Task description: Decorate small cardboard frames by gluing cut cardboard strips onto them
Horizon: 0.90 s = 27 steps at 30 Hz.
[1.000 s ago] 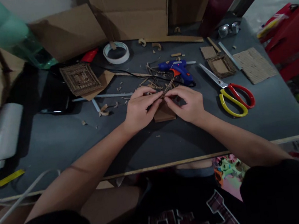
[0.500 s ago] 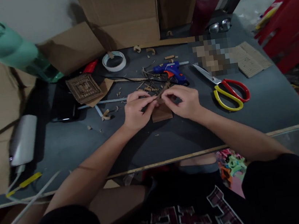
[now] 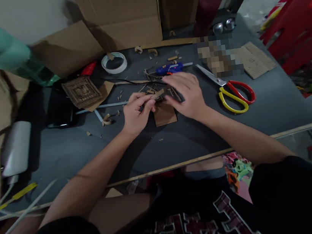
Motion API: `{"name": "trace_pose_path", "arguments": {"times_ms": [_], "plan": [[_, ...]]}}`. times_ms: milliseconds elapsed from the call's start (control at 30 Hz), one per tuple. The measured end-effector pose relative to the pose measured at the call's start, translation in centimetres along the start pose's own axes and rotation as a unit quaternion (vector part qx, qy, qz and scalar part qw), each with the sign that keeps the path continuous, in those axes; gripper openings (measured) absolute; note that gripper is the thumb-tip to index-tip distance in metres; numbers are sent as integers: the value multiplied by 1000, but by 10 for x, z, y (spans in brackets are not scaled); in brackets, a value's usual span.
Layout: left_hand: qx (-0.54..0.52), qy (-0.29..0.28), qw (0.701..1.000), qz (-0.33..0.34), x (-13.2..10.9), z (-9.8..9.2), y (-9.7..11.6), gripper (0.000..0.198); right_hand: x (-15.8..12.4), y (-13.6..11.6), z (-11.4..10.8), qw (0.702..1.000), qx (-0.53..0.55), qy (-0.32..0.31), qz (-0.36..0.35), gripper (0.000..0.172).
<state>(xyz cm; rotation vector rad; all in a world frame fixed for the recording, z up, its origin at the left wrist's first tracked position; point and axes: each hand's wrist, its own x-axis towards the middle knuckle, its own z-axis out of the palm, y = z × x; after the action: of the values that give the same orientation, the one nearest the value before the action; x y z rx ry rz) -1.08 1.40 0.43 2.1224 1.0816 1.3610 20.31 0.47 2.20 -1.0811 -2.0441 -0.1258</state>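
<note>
Pinched between the thumb and fingers of my left hand (image 3: 137, 112) is a thin cardboard strip (image 3: 157, 94), which points to the right. My right hand (image 3: 186, 93) is open at the strip's far end, thumb and fingers spread apart; whether it touches the strip I cannot tell. Below both hands a small brown cardboard piece (image 3: 165, 114) lies flat on the dark table. Just behind my right hand is a blue glue gun (image 3: 169, 68), its lower part hidden by that hand. Cardboard scraps lie around the strip.
Scissors (image 3: 227, 88) with red and yellow handles lie to the right. A white tape roll (image 3: 114, 63), a coiled cardboard square (image 3: 82, 91) and a green bottle (image 3: 12, 55) are at the left. A corrugated piece (image 3: 257, 60) and glasses (image 3: 224, 26) are far right.
My right hand has opened and lifted from its pinch beside the left fingers. The cardboard strip now shows between the hands. The whole view has shifted slightly.
</note>
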Motion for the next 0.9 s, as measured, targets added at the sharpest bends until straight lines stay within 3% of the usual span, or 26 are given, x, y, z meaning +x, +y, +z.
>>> {"name": "trace_pose_path", "arguments": {"times_ms": [167, 267, 467, 633, 900], "plan": [[10, -34, 999, 23, 1, -3, 4, 40, 0, -1, 4, 1000, 24, -14, 1, 22], [-14, -53, 998, 32, 1, -4, 6, 45, 0, 4, 4, 999, 33, 2, 0, 21], [-10, -33, 998, 45, 1, -1, 4, 28, -3, 0, 5, 998, 45, 24, -23, 20], [0, -29, 999, 38, 1, 0, 2, 30, -7, -5, 10, 999, 53, 12, -2, 21], [-31, -51, 998, 34, 1, -1, 4, 34, -5, -6, 9, 996, 75, 27, -34, 22]]}}
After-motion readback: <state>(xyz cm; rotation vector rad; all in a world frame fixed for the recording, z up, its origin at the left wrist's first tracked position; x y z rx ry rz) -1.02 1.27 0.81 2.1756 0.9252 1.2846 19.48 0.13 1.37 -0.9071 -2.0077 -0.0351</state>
